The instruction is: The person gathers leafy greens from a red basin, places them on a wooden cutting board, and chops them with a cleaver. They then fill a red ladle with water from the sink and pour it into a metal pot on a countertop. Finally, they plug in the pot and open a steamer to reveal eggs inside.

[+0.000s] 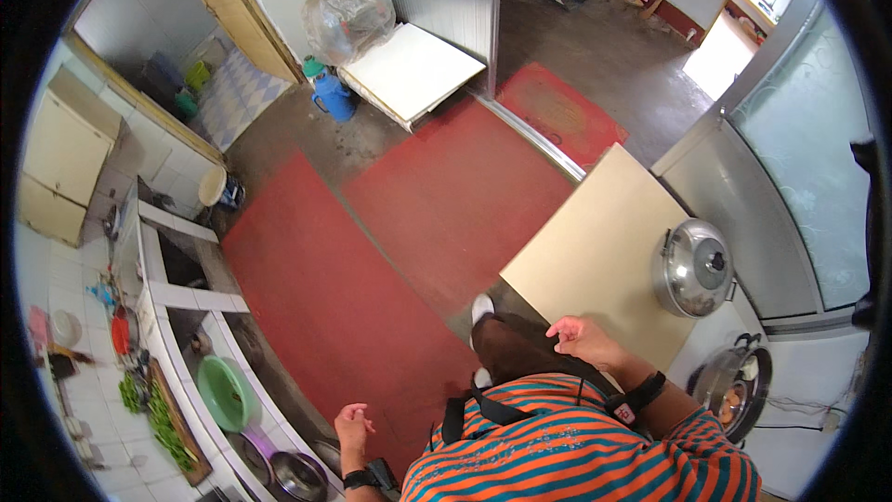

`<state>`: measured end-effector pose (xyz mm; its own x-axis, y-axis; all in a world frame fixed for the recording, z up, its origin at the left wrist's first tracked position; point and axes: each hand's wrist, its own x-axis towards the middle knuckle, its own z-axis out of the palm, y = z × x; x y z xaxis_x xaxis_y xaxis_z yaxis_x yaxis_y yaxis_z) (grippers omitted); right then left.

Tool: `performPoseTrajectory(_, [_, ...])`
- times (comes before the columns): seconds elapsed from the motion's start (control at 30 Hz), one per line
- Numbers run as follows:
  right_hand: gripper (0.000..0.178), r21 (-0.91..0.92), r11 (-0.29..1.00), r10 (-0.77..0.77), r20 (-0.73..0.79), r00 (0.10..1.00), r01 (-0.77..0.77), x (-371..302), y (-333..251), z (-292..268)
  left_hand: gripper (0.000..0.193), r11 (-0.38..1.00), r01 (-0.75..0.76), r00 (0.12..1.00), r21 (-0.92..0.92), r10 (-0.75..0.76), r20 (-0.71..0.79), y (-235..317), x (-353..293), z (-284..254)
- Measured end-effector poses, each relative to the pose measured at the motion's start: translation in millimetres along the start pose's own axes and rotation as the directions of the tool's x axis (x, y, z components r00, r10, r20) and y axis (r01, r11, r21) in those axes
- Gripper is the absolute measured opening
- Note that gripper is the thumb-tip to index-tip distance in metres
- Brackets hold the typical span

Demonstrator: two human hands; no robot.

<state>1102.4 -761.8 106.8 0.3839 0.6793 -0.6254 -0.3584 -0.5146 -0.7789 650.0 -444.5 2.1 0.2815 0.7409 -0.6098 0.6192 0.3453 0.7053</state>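
Observation:
My left hand (354, 426) hangs low in front of me, its fingers loosely spread and nothing in them. It is nearest the tiled counter on the left, where a dark pan (299, 477) with a purple handle and a green plastic basin (226, 392) sit. My right hand (585, 340) is by the near edge of a beige table (595, 256). Its fingers are bent but apart, and it holds nothing. A lidded steel pot (695, 270) stands farther right on that table. Beyond the table's near corner is a wide pan (732, 400) with some food in it.
Green vegetables lie on a cutting board (177, 423) along the left counter. Red mats (344, 316) cover the floor ahead. Farther off are a white bucket (216, 188), a blue thermos (333, 98) and a low white table (413, 74) with a plastic bag. A sliding-door track (534, 141) crosses the floor.

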Motion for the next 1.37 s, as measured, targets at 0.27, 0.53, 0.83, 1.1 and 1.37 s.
performPoseTrajectory(0.27, [0.025,0.375,0.927,0.01,-0.084,0.996,0.022,171.8,-96.1,-39.1,0.024,0.889,-0.138,0.987,0.436,0.088,0.133,188.9,134.1,0.0])
performPoseTrajectory(0.53, [0.025,0.496,0.865,0.196,-0.47,0.861,0.075,209.2,-130.4,-107.3,0.073,0.619,0.174,0.768,-0.766,0.402,0.499,531.3,259.4,135.7])
performPoseTrajectory(0.83, [0.024,0.481,0.875,0.363,-0.719,0.593,0.049,239.3,-170.7,-149.1,0.091,0.876,0.345,0.194,-0.336,0.284,0.939,781.2,394.9,403.8])
performPoseTrajectory(1.1, [0.03,-0.007,0.966,-0.164,-0.788,0.594,0.258,317.5,-378.7,-238.7,0.086,0.89,0.448,-0.073,-0.089,0.135,0.988,886.7,389.5,587.6])
performPoseTrajectory(1.37, [0.048,-0.568,0.714,-0.697,-0.63,0.341,0.41,417.4,-504.6,-398.9,0.084,0.916,0.363,-0.379,0.173,-0.024,0.925,942.1,344.2,762.4])
